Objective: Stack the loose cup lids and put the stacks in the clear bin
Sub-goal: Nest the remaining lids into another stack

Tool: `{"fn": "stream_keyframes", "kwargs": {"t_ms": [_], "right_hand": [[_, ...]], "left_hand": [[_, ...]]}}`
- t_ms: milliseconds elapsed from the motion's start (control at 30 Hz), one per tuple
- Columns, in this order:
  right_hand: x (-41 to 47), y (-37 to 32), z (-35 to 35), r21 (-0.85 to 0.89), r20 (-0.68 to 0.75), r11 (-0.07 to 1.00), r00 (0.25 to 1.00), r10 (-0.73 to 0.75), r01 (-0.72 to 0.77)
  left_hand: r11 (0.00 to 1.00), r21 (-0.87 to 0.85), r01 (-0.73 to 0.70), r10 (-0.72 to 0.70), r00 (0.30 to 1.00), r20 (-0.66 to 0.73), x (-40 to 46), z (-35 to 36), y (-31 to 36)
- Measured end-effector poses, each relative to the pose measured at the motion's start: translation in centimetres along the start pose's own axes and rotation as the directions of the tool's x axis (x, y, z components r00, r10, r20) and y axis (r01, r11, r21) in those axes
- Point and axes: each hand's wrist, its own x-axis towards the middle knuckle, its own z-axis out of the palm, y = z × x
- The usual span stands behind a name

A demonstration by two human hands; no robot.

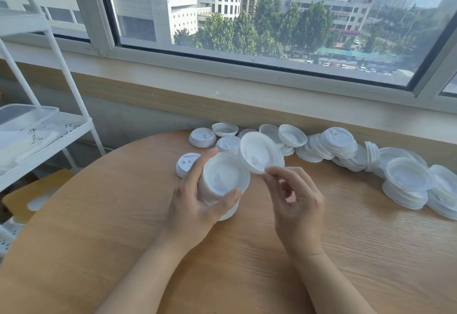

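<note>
My left hand (195, 202) grips a stack of white cup lids (223, 180), tilted with its open side toward me, just above the round wooden table (111, 227). My right hand (294, 204) pinches the lower rim of a single white lid (259, 152), held tilted just right of the stack's top. Several loose lids (202, 137) lie along the table's far edge. Leaning piles of lids (338, 144) and a taller stack (405, 185) sit at the right. The clear bin (23, 118) rests on the cart shelf at the left.
A white wire cart (66, 130) stands left of the table, its shelf holding the bin. A window sill and wall (272, 105) run directly behind the lids. A yellow stool (32, 192) sits below the table's left edge.
</note>
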Motion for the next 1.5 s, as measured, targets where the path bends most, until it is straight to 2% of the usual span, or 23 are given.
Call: {"fn": "stream_keyframes", "kwargs": {"t_ms": [100, 267, 333, 467, 600, 767, 867, 1033, 1133, 1333, 1500], "right_hand": [[-0.1, -0.1, 0.5, -0.026, 0.027, 1.000, 1.000, -0.004, 0.004], [0.6, 2.1, 0.1, -0.236, 0.078, 0.961, 0.983, 0.168, -0.146], [1.0, 2.7, 0.0, -0.296, 0.121, 0.940, 0.969, 0.215, -0.172], [1.1, 3.3, 0.2, -0.353, 0.238, 0.928, 0.947, 0.216, -0.123], [1.0, 3.5, 0.9, -0.384, 0.375, 0.919, 0.894, 0.244, -0.090], [1.0, 3.5, 1.0, -0.366, 0.436, 0.925, 0.859, 0.267, -0.102], [1.0, 3.4, 1.0, -0.313, 0.404, 0.942, 0.881, 0.245, -0.119], [1.0, 2.5, 1.0, -0.214, 0.200, 0.974, 0.973, 0.111, -0.067], [1.1, 2.2, 0.9, -0.194, 0.149, 0.979, 0.985, 0.092, -0.062], [1.0, 2.2, 1.0, -0.187, 0.156, 0.982, 0.987, 0.042, -0.012], [0.9, 1.8, 0.7, -0.161, 0.051, 0.985, 0.997, -0.056, 0.063]], "left_hand": [[1.000, 0.002, -0.001, 0.001, 1.000, -0.031, -0.1, -0.9, -0.5], [0.999, 0.019, -0.026, 0.029, 0.991, -0.133, 0.2, -1.4, -0.6], [0.999, 0.025, -0.023, 0.027, 0.991, -0.132, 0.5, -1.2, -0.7], [0.999, 0.022, -0.030, 0.032, 0.993, -0.117, 0.7, -0.5, -0.8], [0.999, 0.034, -0.038, 0.042, 0.994, -0.101, 1.0, 0.0, -1.1], [0.999, 0.016, -0.048, 0.050, 0.995, -0.090, 1.1, 0.2, -1.2], [0.999, 0.006, -0.051, 0.051, 0.995, -0.091, 1.1, 0.3, -1.3], [0.999, 0.007, -0.043, 0.044, 0.996, -0.083, 1.1, 0.2, -1.4], [0.999, 0.009, -0.038, 0.038, 0.996, -0.078, 1.1, 0.2, -1.6], [0.999, 0.012, -0.042, 0.043, 0.997, -0.071, 1.0, 0.1, -1.5], [0.999, 0.005, -0.047, 0.047, 0.997, -0.057, 1.1, 0.2, -1.4]]}}
